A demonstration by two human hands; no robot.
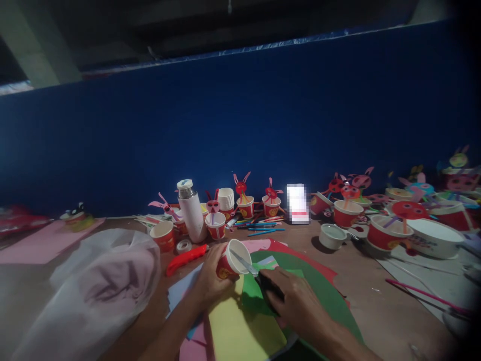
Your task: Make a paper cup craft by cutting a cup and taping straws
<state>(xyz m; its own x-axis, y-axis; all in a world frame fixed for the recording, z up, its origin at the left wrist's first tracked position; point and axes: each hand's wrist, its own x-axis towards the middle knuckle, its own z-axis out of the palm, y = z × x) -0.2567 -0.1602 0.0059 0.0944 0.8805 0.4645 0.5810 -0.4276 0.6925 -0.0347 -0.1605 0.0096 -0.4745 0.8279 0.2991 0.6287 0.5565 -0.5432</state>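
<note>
your left hand (215,281) grips a red and white paper cup (239,256) above the colored paper (244,321), and your right hand (291,296) clasps black-handled scissors (246,265), their blades at the cup's open rim.

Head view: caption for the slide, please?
Left hand tilts a red-and-white paper cup; right hand holds scissors at its rim.

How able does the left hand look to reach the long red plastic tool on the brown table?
Probably yes: the red tool lies close beside the left hand, with nothing seen on top, though that hand's fingers hold a red-and-white paper cup and would likely need freeing first.
</note>
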